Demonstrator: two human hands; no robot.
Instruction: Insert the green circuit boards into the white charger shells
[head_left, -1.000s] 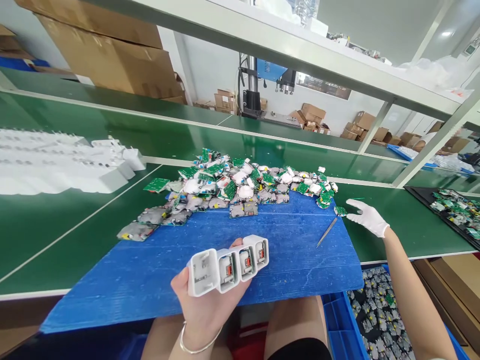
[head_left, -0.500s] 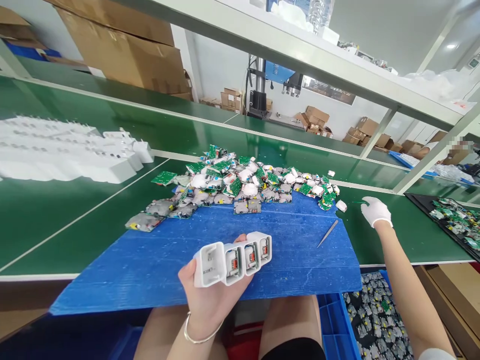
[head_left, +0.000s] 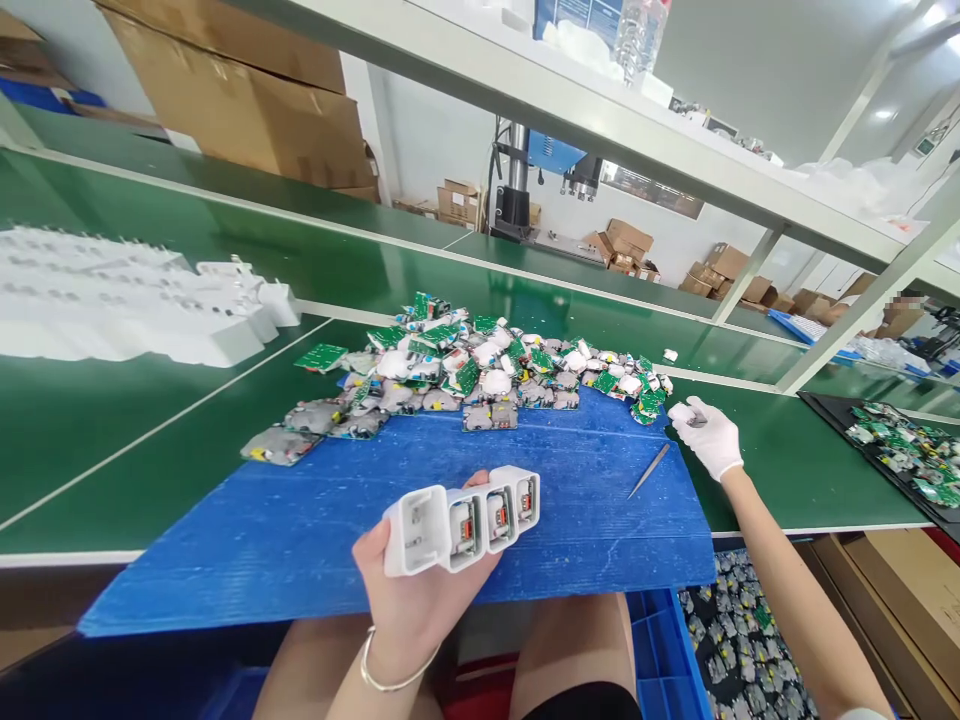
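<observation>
My left hand [head_left: 427, 600], bare and with a bracelet at the wrist, grips a row of several white plastic charger housings [head_left: 420, 532], their open ends facing me. The leftmost shell has no board in it; the other shells each hold a circuit board [head_left: 466, 528] with an orange-red part. My right hand [head_left: 712, 440] wears a white glove. Its fingers close on a small white-coated circuit board [head_left: 681, 412] at the right end of the pile of circuit boards [head_left: 491, 375]. Metal tweezers [head_left: 648, 471] lie on the blue mat [head_left: 555, 545], left of this hand.
White housings [head_left: 135, 310] stand in rows at the left on the green table [head_left: 135, 430]. At the right is a black tray [head_left: 832, 425] with more boards. A blue crate [head_left: 667, 640] and a bin of boards sit below the edge. A shelf [head_left: 600, 120] crosses overhead.
My right hand has moved left and a little toward me, from the green tabletop to the small white-coated board. My left hand still holds the housings in nearly the same place.
</observation>
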